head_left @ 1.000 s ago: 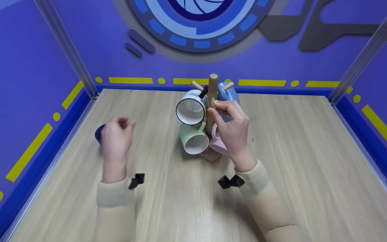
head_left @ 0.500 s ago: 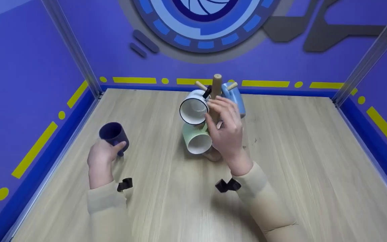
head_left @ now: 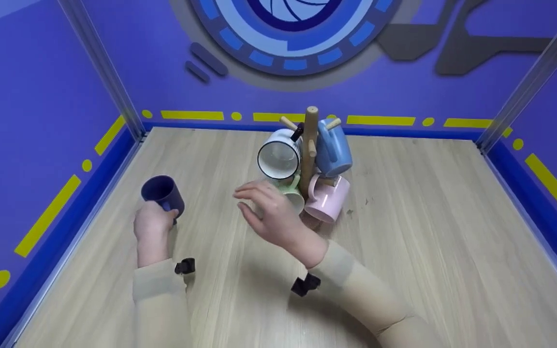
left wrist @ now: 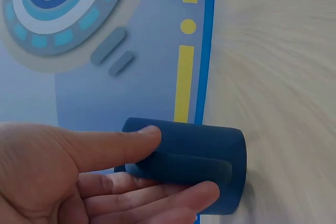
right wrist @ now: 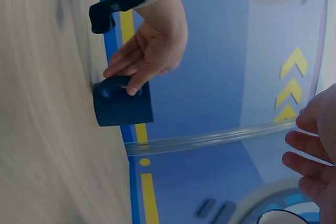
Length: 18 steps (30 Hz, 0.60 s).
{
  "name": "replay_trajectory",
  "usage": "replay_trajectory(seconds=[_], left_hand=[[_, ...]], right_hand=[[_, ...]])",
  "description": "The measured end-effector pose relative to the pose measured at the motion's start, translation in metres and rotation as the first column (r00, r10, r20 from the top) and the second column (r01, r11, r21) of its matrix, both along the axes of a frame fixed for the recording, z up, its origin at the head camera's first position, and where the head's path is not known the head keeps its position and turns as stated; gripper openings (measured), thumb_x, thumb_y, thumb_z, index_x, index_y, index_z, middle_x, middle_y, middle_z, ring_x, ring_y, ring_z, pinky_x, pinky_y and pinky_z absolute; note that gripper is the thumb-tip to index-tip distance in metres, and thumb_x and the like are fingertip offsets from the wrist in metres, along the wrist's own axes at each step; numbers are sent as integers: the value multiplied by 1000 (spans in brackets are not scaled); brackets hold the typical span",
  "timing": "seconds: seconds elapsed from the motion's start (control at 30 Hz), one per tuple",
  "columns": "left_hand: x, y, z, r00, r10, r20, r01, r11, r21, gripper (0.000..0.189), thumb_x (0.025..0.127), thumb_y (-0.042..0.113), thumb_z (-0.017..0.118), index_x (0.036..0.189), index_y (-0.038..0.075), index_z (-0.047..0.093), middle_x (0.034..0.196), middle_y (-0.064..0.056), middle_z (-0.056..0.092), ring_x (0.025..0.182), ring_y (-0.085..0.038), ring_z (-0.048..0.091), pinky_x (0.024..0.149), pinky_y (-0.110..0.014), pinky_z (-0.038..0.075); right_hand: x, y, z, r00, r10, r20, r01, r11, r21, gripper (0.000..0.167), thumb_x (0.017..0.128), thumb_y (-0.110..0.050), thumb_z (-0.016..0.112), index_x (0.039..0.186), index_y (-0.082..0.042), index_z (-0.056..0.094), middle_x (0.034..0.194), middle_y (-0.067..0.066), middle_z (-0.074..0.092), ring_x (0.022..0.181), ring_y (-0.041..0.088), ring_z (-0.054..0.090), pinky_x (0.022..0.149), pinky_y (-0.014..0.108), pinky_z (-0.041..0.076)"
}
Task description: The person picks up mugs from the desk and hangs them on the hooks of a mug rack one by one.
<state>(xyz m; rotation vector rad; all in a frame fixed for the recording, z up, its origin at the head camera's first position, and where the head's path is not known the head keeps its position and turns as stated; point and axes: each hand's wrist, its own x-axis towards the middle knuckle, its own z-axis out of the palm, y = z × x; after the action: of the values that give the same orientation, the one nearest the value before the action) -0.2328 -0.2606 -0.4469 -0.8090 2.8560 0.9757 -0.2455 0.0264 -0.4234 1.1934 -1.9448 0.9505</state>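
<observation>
A dark blue mug (head_left: 163,195) stands upright on the left of the table. My left hand (head_left: 153,223) pinches its handle (left wrist: 181,168), thumb on one side and fingers on the other in the left wrist view. My right hand (head_left: 271,212) hovers with loose fingers and holds nothing, partly covering a green mug (head_left: 294,197). That mug hangs low on a wooden mug tree (head_left: 311,130). Above it hangs a white mug (head_left: 278,157) with a dark rim. A blue mug (head_left: 334,150) and a pink mug (head_left: 328,199) hang on the tree's right side.
A bare peg (head_left: 313,147) on the tree faces me. Purple-blue panels (head_left: 211,96) enclose the wood-grain table (head_left: 428,232) at the back and sides, with metal posts (head_left: 102,67) at the corners.
My left hand has come down and back to the dark blue mug's handle. From the mug tree's front peg, my right hand has moved left and toward me, uncovering the pink mug.
</observation>
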Motion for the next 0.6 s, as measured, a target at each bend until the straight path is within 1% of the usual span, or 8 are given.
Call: replay_trajectory(seconds=[0.1,0.17,0.23,0.33,0.47,0.53,0.6], left_hand=[[-1,-1,0,1000,10,0,-10,1000,-1,41,96,27,66,116,-9,68,122,-34,68,110,-50,66,92,-60,54],[-1,-2,0,1000,15,12,-15,1000,-10,42,96,27,64,117,-9,68,124,-34,67,113,-51,65,91,-60,54],[1,-4,0,1000,19,10,-19,1000,-25,42,96,26,62,118,-9,67,126,-35,66,115,-52,64,91,-61,54],[3,-7,0,999,23,-32,-25,998,-55,39,95,21,60,116,-12,66,124,-36,65,115,-54,63,91,-63,53],[4,-8,2,994,32,-106,-41,996,-85,36,97,17,57,114,-14,67,120,-38,66,113,-56,63,92,-64,52],[4,-8,5,992,36,-121,-47,995,-92,36,100,17,56,117,-13,66,120,-37,66,113,-56,62,94,-63,51],[5,-7,8,992,32,-123,-44,994,-96,34,102,16,55,120,-11,66,122,-36,66,114,-55,62,96,-62,50]], right_hand=[[0,-11,-10,997,-15,82,10,997,71,21,96,-9,70,117,-5,71,118,8,74,113,22,69,100,34,57],[0,-17,-15,990,-34,136,18,993,117,24,97,-10,69,121,-5,70,121,9,73,116,23,68,102,35,56],[-1,-23,-20,981,-51,189,21,987,160,26,98,-11,68,123,-5,69,123,9,73,118,24,68,103,35,55],[-2,-29,-24,961,-69,269,12,978,209,26,99,-13,67,125,-5,69,125,9,73,120,24,67,104,35,55],[-5,-37,-28,934,-92,344,2,967,254,26,100,-15,65,125,-6,69,125,8,73,121,23,67,104,36,55],[-7,-41,-29,925,-101,367,-2,963,269,27,100,-15,65,125,-6,69,125,9,73,122,24,67,105,36,54],[-9,-43,-31,913,-106,394,-8,961,278,28,101,-14,64,127,-5,68,126,10,73,123,25,66,106,36,54]])
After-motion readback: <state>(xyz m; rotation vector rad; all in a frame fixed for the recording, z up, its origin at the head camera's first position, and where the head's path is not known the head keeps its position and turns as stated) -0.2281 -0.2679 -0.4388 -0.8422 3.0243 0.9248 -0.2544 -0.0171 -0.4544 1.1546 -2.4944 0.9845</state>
